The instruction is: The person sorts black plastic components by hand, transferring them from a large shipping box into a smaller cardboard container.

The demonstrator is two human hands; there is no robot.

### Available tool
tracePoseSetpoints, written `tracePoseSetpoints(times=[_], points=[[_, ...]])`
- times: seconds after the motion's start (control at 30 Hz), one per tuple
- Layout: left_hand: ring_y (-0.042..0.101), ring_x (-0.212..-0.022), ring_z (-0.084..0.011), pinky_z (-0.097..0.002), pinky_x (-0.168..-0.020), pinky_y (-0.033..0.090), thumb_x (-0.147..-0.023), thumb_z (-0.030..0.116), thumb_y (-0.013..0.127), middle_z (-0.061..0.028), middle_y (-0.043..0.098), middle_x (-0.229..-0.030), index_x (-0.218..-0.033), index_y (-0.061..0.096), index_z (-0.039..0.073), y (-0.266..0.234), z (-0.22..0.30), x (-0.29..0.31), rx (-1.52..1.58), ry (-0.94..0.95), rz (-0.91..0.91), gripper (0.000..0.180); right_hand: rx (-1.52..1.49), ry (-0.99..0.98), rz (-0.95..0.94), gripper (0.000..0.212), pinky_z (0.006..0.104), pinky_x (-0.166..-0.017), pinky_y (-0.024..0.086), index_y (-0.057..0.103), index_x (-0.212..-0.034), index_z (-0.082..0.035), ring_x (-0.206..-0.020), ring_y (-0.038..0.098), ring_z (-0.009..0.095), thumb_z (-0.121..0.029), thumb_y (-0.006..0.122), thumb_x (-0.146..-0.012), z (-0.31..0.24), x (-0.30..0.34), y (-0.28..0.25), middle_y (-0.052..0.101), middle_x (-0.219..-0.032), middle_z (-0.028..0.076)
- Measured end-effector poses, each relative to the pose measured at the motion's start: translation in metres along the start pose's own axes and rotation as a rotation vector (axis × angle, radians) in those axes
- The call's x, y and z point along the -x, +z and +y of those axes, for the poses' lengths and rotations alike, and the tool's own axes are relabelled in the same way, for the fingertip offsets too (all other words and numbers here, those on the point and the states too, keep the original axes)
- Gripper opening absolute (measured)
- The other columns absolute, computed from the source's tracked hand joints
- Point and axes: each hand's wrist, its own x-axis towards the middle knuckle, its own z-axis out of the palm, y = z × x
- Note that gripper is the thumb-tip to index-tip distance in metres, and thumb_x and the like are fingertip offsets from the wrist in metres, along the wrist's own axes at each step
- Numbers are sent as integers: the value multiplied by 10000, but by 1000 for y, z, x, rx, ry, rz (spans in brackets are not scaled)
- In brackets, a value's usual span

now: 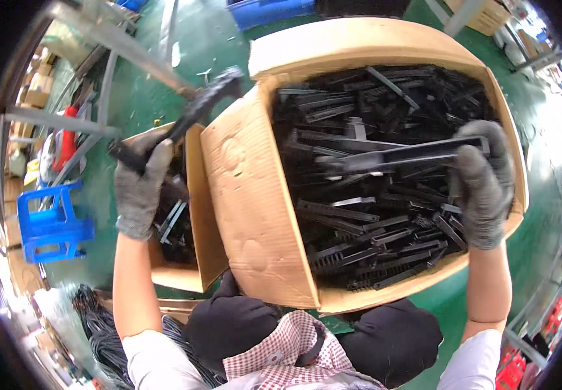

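Green floor (219,42) all round us in the head view, pretty cluttered workshop: a blue plastic stool (60,231) off to the left, something red (66,143) behind it, a blue bin (271,12) at the top edge and a bundle of black cables (102,331) down at lower left. Right in front we've got a big cardboard box (255,208), flaps open, loaded with long black parts (372,234) lying every which way (seriously, no two seem to point the same direction). Just left of it there's a smaller cardboard box (206,214) with more dark pieces inside. Both our hands are in grey gloves. Our left hand (139,195) is over the smaller box, fingers curled closed around a black bar (206,104) that slants up to the right, its far end near the big box's upper left corner; a dark end also pokes out on the other side of the fist, and we can't tell whether it's the same piece. Our right hand (486,182) is at the right side of the big box, thumb and fingers pinched on the right end of a long black channel (398,156), held roughly level above the pile and a bit blurred.
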Motion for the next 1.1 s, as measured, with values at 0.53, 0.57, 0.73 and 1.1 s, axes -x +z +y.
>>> tracePoseSetpoints(times=[0.53, 0.57, 0.73, 1.1], points=[[435, -1133, -221, -357, -938, 359, -786, 328, 638, -133, 420, -1278, -1270, 411, 60, -120, -129, 78, -482, -366, 193, 597, 152, -292, -1016, 256, 405, -704, 486, 516, -988, -97, -840, 572, 334, -223, 586, -777, 60, 81, 194, 512, -1025, 140], [448, -1116, -215, -347, -923, 373, -799, 276, 629, -121, 437, -1263, -1263, 418, 66, -103, -124, 70, -436, -326, 225, 551, 235, -292, -1029, 232, 393, -670, 494, 528, -959, -92, -799, 584, 315, -253, 567, -796, 67, 81, 170, 536, -977, 131], [548, -975, -204, -301, -850, 427, -812, 107, 593, -96, 576, -1063, -1089, 550, 54, 10, -50, 22, -239, 102, -26, 286, 517, -370, -759, 128, 349, -668, 487, 597, -827, -89, -757, 580, 257, -211, 615, -791, 103, 56, 40, 587, -802, 72], [584, -959, -297, -407, -781, 486, -802, 76, 474, -141, 610, -1004, -1059, 570, 103, 250, 63, 27, -630, 159, -1121, 276, 1698, 42, -636, 315, 362, -889, 433, 560, -1088, -116, -1065, 498, 277, -65, 486, -786, 192, -65, -116, 522, -1126, 117]])
